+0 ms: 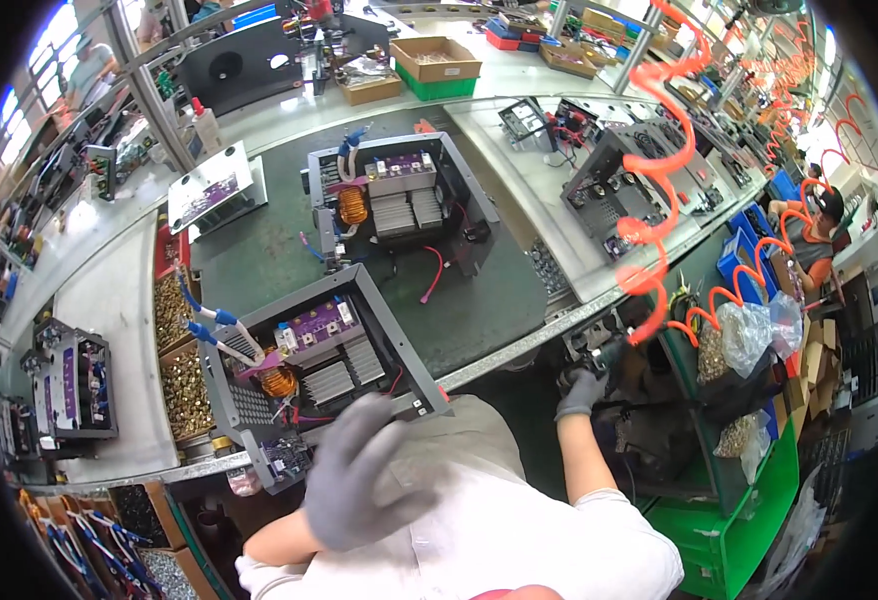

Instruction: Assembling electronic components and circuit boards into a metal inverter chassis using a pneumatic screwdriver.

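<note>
My left hand (364, 475), in a grey glove, is raised in front of my body with its fingers apart and nothing in it; motion blurs it slightly. Just beyond it, an open dark metal housing (399, 345) stands tilted at the bench's front edge. Inside are a purple circuit board (317, 333), finned heat sinks (329, 382) and a copper coil (279, 381). My right hand (581, 390), also gloved, is below the bench edge on the right. Its fingers curl at a dark, partly metallic object (596, 352), whose kind I cannot make out.
A second open housing (474, 190) stands farther back on the green mat (499, 300). Bins of brass fasteners (187, 390) lie at left. A coiled orange hose (649, 230) hangs at right. A co-worker (814, 235) is at far right, beyond a green bin (694, 535).
</note>
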A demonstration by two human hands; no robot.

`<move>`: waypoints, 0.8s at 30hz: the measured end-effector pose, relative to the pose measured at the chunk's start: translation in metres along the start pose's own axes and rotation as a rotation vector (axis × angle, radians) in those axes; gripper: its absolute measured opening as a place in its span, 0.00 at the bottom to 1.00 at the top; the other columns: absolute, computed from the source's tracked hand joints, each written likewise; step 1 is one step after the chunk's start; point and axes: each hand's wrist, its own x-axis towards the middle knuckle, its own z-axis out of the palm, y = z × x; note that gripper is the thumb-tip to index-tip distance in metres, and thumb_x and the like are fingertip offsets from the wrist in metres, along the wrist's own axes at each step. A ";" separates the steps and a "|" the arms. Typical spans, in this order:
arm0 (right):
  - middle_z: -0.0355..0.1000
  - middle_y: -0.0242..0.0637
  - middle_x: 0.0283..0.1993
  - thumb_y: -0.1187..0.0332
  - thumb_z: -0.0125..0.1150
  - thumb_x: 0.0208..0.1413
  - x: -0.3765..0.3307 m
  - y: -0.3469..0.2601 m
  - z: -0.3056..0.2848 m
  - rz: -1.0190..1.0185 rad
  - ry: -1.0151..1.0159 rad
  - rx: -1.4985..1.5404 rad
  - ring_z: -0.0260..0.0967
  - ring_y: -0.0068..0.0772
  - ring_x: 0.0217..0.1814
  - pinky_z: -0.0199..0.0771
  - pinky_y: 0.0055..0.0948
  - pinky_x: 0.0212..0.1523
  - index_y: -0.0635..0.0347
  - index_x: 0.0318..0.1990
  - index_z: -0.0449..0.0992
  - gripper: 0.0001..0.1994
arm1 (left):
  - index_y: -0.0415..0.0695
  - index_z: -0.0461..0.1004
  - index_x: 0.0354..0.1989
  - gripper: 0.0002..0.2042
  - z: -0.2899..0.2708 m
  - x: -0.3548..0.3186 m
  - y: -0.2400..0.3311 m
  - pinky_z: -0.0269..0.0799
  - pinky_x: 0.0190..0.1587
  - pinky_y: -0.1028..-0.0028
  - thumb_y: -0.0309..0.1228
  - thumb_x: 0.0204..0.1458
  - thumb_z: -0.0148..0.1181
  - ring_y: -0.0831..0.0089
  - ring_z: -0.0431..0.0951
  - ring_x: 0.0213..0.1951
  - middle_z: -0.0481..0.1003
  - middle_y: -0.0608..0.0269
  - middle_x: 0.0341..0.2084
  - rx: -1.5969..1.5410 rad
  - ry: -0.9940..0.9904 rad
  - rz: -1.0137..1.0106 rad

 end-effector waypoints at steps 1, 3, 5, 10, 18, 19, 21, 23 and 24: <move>0.67 0.30 0.29 0.82 0.49 0.34 0.016 0.033 -0.014 -0.046 0.142 0.040 0.65 0.26 0.26 0.68 0.25 0.28 0.60 0.44 0.72 0.22 | 0.35 0.62 0.56 0.41 0.016 0.008 0.005 0.66 0.52 0.56 0.41 0.32 0.74 0.46 0.68 0.53 0.64 0.41 0.54 -0.015 -0.019 -0.055; 0.70 0.35 0.32 0.80 0.50 0.37 -0.011 0.045 -0.027 0.596 -0.025 0.084 0.68 0.30 0.31 0.72 0.30 0.30 0.61 0.44 0.71 0.21 | 0.34 0.59 0.58 0.44 0.049 0.014 0.000 0.64 0.54 0.53 0.40 0.31 0.74 0.44 0.66 0.55 0.60 0.39 0.58 -0.018 -0.008 -0.124; 0.71 0.35 0.36 0.86 0.49 0.37 -0.097 -0.004 0.029 0.320 -0.292 -0.021 0.70 0.31 0.36 0.74 0.29 0.33 0.60 0.44 0.71 0.22 | 0.31 0.53 0.61 0.47 0.077 0.018 -0.013 0.60 0.55 0.49 0.38 0.32 0.71 0.41 0.64 0.56 0.55 0.34 0.61 0.244 0.068 -0.168; 0.68 0.42 0.44 0.82 0.55 0.40 -0.134 -0.100 0.132 -1.339 -0.918 -0.448 0.69 0.42 0.46 0.72 0.39 0.46 0.60 0.41 0.71 0.16 | 0.28 0.50 0.61 0.41 0.076 0.013 -0.033 0.60 0.57 0.49 0.29 0.36 0.62 0.41 0.62 0.60 0.54 0.30 0.61 0.288 0.187 -0.095; 0.70 0.42 0.43 0.64 0.54 0.45 -0.085 -0.136 0.252 -2.396 -0.815 -1.051 0.65 0.43 0.55 0.52 0.47 0.67 0.56 0.42 0.75 0.15 | 0.38 0.64 0.58 0.34 -0.036 -0.049 -0.074 0.67 0.55 0.62 0.26 0.36 0.63 0.47 0.71 0.52 0.66 0.42 0.56 0.132 0.146 -0.243; 0.70 0.42 0.43 0.64 0.54 0.45 -0.081 -0.137 0.255 -2.404 -0.821 -1.030 0.65 0.43 0.55 0.52 0.47 0.67 0.56 0.42 0.75 0.15 | 0.38 0.66 0.57 0.31 -0.047 -0.063 -0.088 0.67 0.55 0.63 0.25 0.37 0.64 0.51 0.71 0.53 0.67 0.44 0.54 0.004 0.166 -0.311; 0.70 0.38 0.36 0.68 0.52 0.46 -0.079 -0.143 0.261 -2.385 -0.999 -1.221 0.67 0.39 0.50 0.54 0.42 0.65 0.54 0.30 0.76 0.07 | 0.37 0.69 0.54 0.27 -0.051 -0.099 -0.108 0.68 0.53 0.69 0.28 0.42 0.65 0.65 0.72 0.51 0.71 0.54 0.49 -0.374 0.322 -0.585; 0.69 0.36 0.33 0.68 0.53 0.45 -0.090 -0.160 0.259 -2.349 -1.102 -1.213 0.67 0.38 0.47 0.56 0.40 0.63 0.52 0.27 0.76 0.05 | 0.37 0.70 0.54 0.25 -0.059 -0.110 -0.107 0.68 0.51 0.72 0.30 0.45 0.65 0.70 0.72 0.49 0.72 0.58 0.47 -0.632 0.457 -0.715; 0.69 0.34 0.30 0.68 0.53 0.44 -0.099 -0.173 0.257 -2.302 -1.202 -1.220 0.67 0.37 0.45 0.58 0.39 0.62 0.51 0.24 0.75 0.05 | 0.37 0.71 0.53 0.24 -0.066 -0.111 -0.108 0.68 0.50 0.73 0.32 0.47 0.65 0.74 0.72 0.46 0.73 0.62 0.44 -0.621 0.509 -0.674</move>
